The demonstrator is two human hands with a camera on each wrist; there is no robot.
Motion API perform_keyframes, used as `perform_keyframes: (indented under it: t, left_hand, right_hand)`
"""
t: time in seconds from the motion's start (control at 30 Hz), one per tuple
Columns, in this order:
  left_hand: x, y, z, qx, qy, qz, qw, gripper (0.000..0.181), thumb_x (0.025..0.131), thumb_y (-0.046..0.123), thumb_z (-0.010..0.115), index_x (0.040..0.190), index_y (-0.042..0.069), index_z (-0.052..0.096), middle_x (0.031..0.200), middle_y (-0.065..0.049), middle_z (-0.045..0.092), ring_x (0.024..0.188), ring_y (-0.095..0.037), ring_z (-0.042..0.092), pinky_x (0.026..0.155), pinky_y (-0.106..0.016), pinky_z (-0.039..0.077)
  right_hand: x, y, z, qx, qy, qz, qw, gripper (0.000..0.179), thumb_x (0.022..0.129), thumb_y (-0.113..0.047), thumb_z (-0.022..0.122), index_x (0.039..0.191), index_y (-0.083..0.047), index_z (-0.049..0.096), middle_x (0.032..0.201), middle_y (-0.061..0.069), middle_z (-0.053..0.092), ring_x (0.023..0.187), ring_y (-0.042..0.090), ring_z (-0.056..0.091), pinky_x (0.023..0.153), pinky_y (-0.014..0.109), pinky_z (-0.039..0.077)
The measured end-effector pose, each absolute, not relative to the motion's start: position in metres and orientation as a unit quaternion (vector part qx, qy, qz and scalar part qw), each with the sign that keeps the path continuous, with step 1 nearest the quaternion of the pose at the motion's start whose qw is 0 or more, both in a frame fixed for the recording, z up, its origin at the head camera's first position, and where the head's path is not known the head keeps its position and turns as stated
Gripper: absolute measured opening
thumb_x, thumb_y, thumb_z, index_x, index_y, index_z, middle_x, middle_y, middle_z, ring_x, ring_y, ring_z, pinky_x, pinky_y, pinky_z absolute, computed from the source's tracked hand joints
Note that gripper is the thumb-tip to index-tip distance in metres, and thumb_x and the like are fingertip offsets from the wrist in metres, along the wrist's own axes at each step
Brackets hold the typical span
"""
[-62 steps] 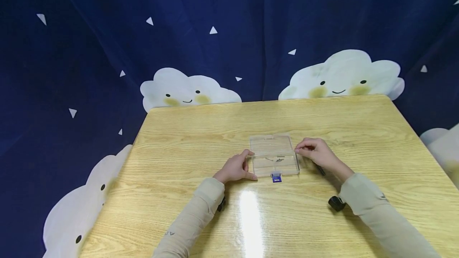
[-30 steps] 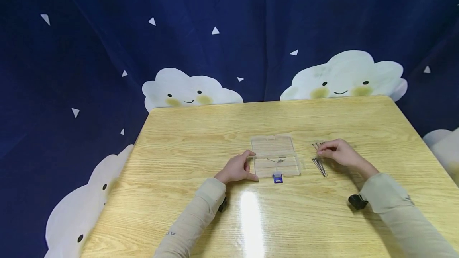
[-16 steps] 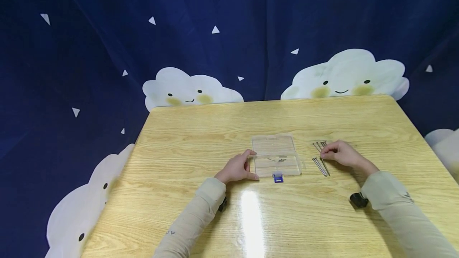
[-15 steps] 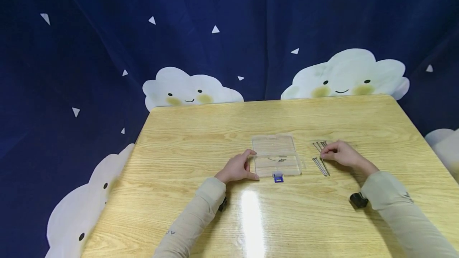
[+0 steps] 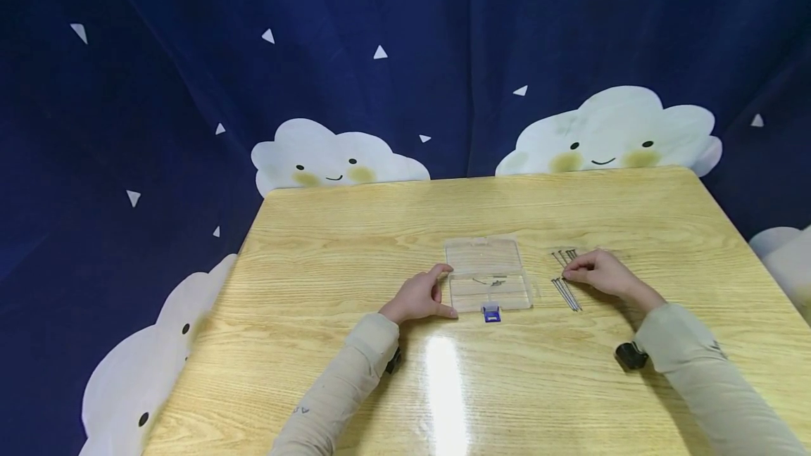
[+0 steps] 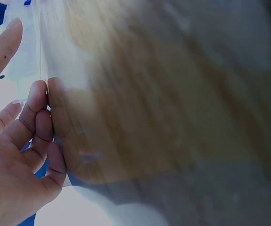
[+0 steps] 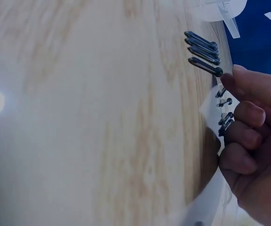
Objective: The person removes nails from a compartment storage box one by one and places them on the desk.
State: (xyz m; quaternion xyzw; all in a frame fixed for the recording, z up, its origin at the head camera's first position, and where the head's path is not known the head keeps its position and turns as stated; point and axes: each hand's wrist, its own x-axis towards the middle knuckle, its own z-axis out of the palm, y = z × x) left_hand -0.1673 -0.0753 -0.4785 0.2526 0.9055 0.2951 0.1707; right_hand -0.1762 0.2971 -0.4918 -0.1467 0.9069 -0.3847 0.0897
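Note:
A clear plastic box (image 5: 469, 299) lies with its lid (image 5: 483, 256) folded back and its blue latch (image 5: 491, 314) facing front. A few small dark metal pieces (image 5: 498, 283) are inside. My left hand (image 5: 419, 297) holds the box's left side, thumb at the front corner and index finger near the hinge. To the box's right lie dark nails in two groups. Thumb and index finger of my right hand (image 5: 598, 273) pinch the head end of a nail (image 7: 204, 66) beside the front nails (image 7: 201, 45). The back nails (image 5: 560, 257) are partly hidden by that hand.
The wooden table (image 5: 342, 238) runs back to a dark blue curtain (image 5: 329, 76) with white clouds. A bright glare patch (image 5: 445, 385) lies in front of the box. Black wrist cameras, including the right one (image 5: 631, 356), hang under both sleeves.
My right hand has moved from the box's right edge to the nails. The pinched nail has shifted slightly left, closer to the front group. My left hand stays at the box.

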Motion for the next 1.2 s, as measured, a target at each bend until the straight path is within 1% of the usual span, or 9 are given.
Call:
perform_keyframes:
  t: [0.17,0.3,0.47,0.6,0.77,0.83,1.0,1.07,1.2]
  left_hand:
    - [-0.167,-0.075,-0.478,0.255,0.904,0.297,0.171,0.077,0.07,0.033,0.079,0.132,0.011,0.04,0.06,0.007,0.052,0.052,-0.006,0.045,0.058,-0.021,0.038]
    - [-0.167,-0.076,-0.478,0.257,0.904,0.297,0.168,0.076,0.07,0.032,0.079,0.131,0.01,0.041,0.06,0.007,0.051,0.052,-0.005,0.045,0.058,-0.021,0.038]
    - [-0.167,-0.076,-0.478,0.257,0.905,0.296,0.165,0.076,0.069,0.032,0.08,0.131,0.01,0.042,0.06,0.007,0.051,0.052,-0.005,0.045,0.058,-0.021,0.038]
    - [-0.167,-0.075,-0.478,0.256,0.906,0.293,0.165,0.076,0.069,0.032,0.08,0.131,0.01,0.042,0.061,0.007,0.051,0.053,-0.005,0.044,0.058,-0.02,0.038]
    - [-0.167,-0.076,-0.478,0.256,0.906,0.294,0.164,0.076,0.069,0.032,0.079,0.131,0.01,0.042,0.061,0.007,0.051,0.053,-0.005,0.044,0.058,-0.02,0.038]
    - [-0.167,-0.076,-0.478,0.256,0.906,0.294,0.165,0.075,0.069,0.032,0.079,0.131,0.01,0.042,0.06,0.007,0.051,0.053,-0.005,0.044,0.058,-0.02,0.037]
    - [-0.167,-0.076,-0.478,0.259,0.906,0.293,0.163,0.075,0.069,0.032,0.079,0.131,0.01,0.042,0.06,0.007,0.05,0.053,-0.005,0.044,0.058,-0.02,0.037]
    - [-0.168,-0.076,-0.479,0.26,0.906,0.292,0.162,0.075,0.069,0.033,0.079,0.13,0.01,0.042,0.06,0.007,0.05,0.053,-0.005,0.044,0.058,-0.02,0.037]
    - [-0.168,-0.076,-0.48,0.259,0.906,0.293,0.164,0.075,0.069,0.033,0.079,0.131,0.01,0.042,0.06,0.007,0.051,0.053,-0.005,0.045,0.058,-0.02,0.038]
  right_hand:
    - [-0.174,0.296,-0.491,-0.127,0.905,-0.394,0.097,0.02,0.087,-0.016,0.062,0.096,0.001,0.068,0.075,0.005,0.061,0.053,0.012,0.047,0.049,0.027,0.041]
    - [-0.171,0.292,-0.488,-0.128,0.898,-0.41,0.091,0.024,0.088,-0.017,0.061,0.099,0.003,0.067,0.077,0.007,0.063,0.051,0.013,0.048,0.048,0.027,0.042]
    - [-0.171,0.286,-0.486,-0.14,0.892,-0.422,0.081,0.024,0.089,-0.018,0.061,0.099,0.003,0.067,0.075,0.007,0.062,0.05,0.01,0.045,0.047,0.026,0.039]
    - [-0.172,0.279,-0.485,-0.152,0.887,-0.43,0.071,0.021,0.087,-0.017,0.063,0.098,0.001,0.067,0.075,0.006,0.061,0.053,0.007,0.044,0.049,0.025,0.039]
    - [-0.175,0.268,-0.481,-0.159,0.882,-0.438,0.071,0.02,0.084,-0.015,0.066,0.096,0.002,0.068,0.068,0.002,0.053,0.053,0.006,0.038,0.049,0.025,0.035]
    - [-0.177,0.264,-0.48,-0.165,0.882,-0.436,0.071,0.019,0.084,-0.013,0.066,0.096,0.001,0.068,0.062,0.001,0.047,0.051,0.006,0.035,0.049,0.024,0.033]
    - [-0.182,0.254,-0.48,-0.211,0.875,-0.435,0.039,0.014,0.08,-0.006,0.068,0.093,0.001,0.069,0.062,-0.001,0.047,0.052,0.008,0.035,0.049,0.025,0.033]
    - [-0.183,0.249,-0.48,-0.232,0.87,-0.435,0.025,0.015,0.079,-0.004,0.069,0.093,0.001,0.07,0.066,-0.001,0.049,0.054,0.009,0.036,0.05,0.026,0.034]
    - [-0.186,0.239,-0.48,-0.262,0.863,-0.431,0.016,0.016,0.077,-0.003,0.071,0.092,0.001,0.071,0.073,0.001,0.051,0.057,0.011,0.038,0.053,0.026,0.035]
